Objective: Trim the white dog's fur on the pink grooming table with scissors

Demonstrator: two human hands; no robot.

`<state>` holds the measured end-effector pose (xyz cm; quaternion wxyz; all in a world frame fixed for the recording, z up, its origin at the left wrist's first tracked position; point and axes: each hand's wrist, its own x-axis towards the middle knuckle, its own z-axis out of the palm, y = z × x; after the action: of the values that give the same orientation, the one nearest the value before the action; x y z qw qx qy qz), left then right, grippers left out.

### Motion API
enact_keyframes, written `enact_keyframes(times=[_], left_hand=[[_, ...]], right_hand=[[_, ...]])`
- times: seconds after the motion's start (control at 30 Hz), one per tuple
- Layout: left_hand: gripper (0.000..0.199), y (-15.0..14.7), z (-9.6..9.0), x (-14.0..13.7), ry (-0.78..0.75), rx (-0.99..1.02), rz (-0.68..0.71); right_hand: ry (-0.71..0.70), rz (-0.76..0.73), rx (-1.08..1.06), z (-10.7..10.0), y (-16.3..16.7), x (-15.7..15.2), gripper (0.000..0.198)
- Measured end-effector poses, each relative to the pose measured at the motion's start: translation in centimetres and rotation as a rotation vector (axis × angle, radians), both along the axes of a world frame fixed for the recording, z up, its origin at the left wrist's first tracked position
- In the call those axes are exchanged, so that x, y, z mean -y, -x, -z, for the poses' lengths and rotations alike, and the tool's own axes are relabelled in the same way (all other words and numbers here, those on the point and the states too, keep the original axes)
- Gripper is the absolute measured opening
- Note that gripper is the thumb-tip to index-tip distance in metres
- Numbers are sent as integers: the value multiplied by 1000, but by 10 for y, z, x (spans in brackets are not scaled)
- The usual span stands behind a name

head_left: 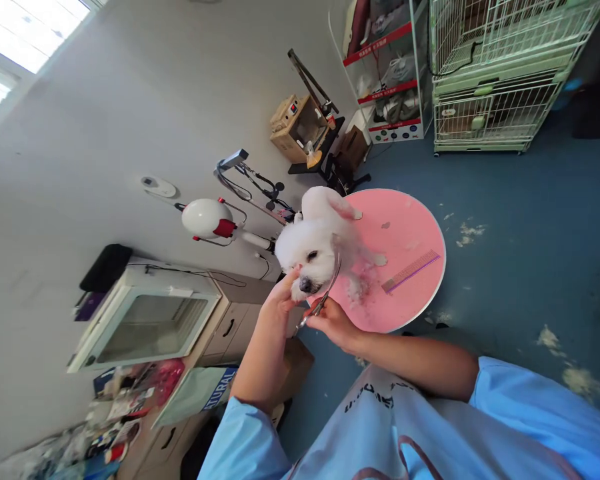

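Note:
A small white fluffy dog (325, 237) stands on a round pink table (410, 227), its face turned toward me. My left hand (279, 300) cups the dog's muzzle and chin. My right hand (333, 322) grips a pair of curved silver scissors (326, 292), blades pointing up beside the dog's cheek. A pink comb (411, 271) lies on the table to the right of the dog, amid clipped white fur.
A white dryer on a stand (207, 219) and a glass-fronted cabinet (147, 317) sit at the left by the wall. Green wire cages (495, 80) and a shelf rack (387, 73) stand at the back right. Fur clumps litter the blue floor (530, 253).

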<state>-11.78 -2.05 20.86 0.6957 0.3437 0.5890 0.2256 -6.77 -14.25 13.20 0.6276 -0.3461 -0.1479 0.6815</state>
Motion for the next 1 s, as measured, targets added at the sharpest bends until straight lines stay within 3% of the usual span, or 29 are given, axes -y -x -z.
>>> enact_keyframes(times=[0.13, 0.33, 0.67, 0.8, 0.9, 1.0], left_hand=[[33, 1, -1, -2, 11, -38, -65], [46, 6, 3, -5, 6, 8, -67], [38, 9, 3, -11, 4, 25, -62], [29, 29, 22, 1, -62, 129, -88], [35, 43, 47, 31, -200, 86, -103], [33, 39, 63, 61, -366, 88, -103]], right_hand=[[-7, -4, 46, 17, -1, -14, 31], [-83, 11, 270, 39, -5, -24, 25], [-109, 30, 342, 51, -10, -36, 26], [-39, 25, 272, 69, 2, -28, 32], [39, 30, 248, 92, 12, -14, 32], [26, 33, 280, 108, 19, -8, 31]])
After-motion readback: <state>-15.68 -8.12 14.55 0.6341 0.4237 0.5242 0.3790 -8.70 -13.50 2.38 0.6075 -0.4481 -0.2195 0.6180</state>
